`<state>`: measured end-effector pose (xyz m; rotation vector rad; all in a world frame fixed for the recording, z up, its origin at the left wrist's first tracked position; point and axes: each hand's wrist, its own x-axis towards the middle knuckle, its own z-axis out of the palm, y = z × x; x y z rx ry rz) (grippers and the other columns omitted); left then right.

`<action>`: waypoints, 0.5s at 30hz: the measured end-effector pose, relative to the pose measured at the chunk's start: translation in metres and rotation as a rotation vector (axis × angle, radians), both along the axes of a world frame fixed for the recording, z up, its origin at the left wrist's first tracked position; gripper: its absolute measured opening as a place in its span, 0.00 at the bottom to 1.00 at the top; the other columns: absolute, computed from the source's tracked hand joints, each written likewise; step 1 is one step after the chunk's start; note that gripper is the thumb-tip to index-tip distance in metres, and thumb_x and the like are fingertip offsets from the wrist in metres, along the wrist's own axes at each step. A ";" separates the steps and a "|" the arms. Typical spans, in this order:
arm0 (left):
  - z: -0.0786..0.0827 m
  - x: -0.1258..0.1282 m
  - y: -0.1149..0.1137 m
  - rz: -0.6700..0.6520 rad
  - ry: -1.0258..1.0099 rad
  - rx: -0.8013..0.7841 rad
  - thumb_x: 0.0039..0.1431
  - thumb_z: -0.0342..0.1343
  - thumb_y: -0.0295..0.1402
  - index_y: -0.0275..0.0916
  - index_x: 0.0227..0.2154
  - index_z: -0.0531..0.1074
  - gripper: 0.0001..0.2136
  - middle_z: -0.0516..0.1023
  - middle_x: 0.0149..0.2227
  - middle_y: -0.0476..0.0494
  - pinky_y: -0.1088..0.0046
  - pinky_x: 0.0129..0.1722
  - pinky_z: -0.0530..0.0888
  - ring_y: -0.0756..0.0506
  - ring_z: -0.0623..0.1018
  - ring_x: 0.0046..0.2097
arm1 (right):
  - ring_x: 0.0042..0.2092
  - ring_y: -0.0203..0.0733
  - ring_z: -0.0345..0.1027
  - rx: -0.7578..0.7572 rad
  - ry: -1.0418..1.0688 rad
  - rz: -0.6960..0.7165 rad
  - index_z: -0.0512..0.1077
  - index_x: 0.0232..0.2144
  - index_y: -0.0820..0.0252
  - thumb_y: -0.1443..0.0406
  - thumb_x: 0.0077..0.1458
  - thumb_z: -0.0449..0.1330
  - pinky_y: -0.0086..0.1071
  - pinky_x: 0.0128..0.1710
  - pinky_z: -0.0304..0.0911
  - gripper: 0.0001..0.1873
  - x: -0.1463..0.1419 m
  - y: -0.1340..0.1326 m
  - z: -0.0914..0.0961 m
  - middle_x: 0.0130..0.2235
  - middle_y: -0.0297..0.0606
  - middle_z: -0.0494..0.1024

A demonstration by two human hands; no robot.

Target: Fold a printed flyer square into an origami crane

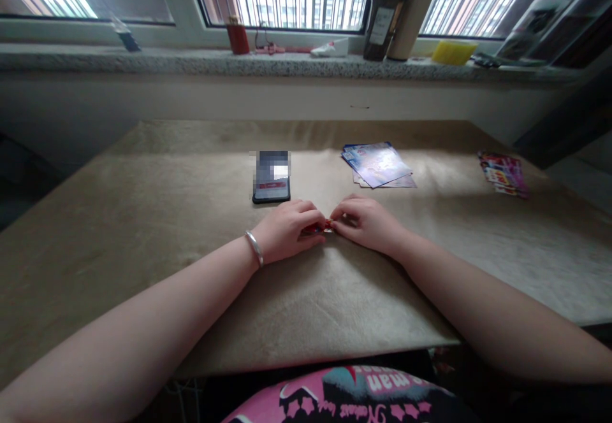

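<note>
A small red, shiny wrapper-like packet (328, 224) is between my hands over the middle of the table, mostly covered by fingers. My left hand (287, 229), with a silver bangle at its wrist, is closed round the packet's left part. The fingertips of my right hand (368, 222) pinch its right end. Just beyond my left hand lies a dark phone (271, 187), its screen partly blurred out. A loose pile of bluish and pale picture cards (381, 165) lies past my right hand.
Several colourful packets (503, 174) lie fanned near the right side of the cloth-covered table (119, 238). Behind it, the stone windowsill (182, 60) bears a red cylinder (238, 36), a dark jar (382, 25) and a yellow block (453, 53).
</note>
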<state>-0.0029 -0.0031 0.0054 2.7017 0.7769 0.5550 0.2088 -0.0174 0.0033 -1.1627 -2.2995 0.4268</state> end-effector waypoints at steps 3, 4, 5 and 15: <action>0.001 -0.001 0.001 0.020 -0.045 -0.105 0.55 0.57 0.35 0.36 0.34 0.72 0.08 0.72 0.34 0.45 0.73 0.36 0.67 0.48 0.70 0.36 | 0.31 0.35 0.66 -0.109 0.058 -0.030 0.73 0.31 0.59 0.65 0.52 0.58 0.28 0.32 0.60 0.05 -0.001 -0.003 0.001 0.28 0.35 0.75; 0.001 -0.001 0.002 0.027 -0.054 -0.134 0.54 0.58 0.36 0.37 0.33 0.72 0.08 0.72 0.33 0.45 0.73 0.37 0.67 0.48 0.70 0.36 | 0.30 0.34 0.66 -0.151 0.084 -0.032 0.73 0.32 0.59 0.65 0.52 0.57 0.27 0.31 0.60 0.05 -0.001 -0.003 0.000 0.27 0.34 0.75; 0.001 -0.001 0.003 0.037 -0.064 -0.157 0.54 0.58 0.36 0.37 0.33 0.72 0.08 0.72 0.32 0.46 0.73 0.37 0.67 0.48 0.70 0.36 | 0.28 0.33 0.66 -0.187 0.111 -0.028 0.72 0.33 0.59 0.66 0.53 0.56 0.27 0.31 0.60 0.06 -0.001 -0.003 0.000 0.26 0.33 0.75; -0.003 0.000 0.006 0.093 -0.085 -0.182 0.57 0.54 0.36 0.37 0.33 0.72 0.08 0.74 0.32 0.46 0.71 0.41 0.67 0.47 0.71 0.38 | 0.27 0.31 0.63 -0.114 0.113 0.002 0.70 0.30 0.59 0.68 0.48 0.57 0.26 0.27 0.57 0.04 0.000 -0.002 -0.004 0.31 0.33 0.70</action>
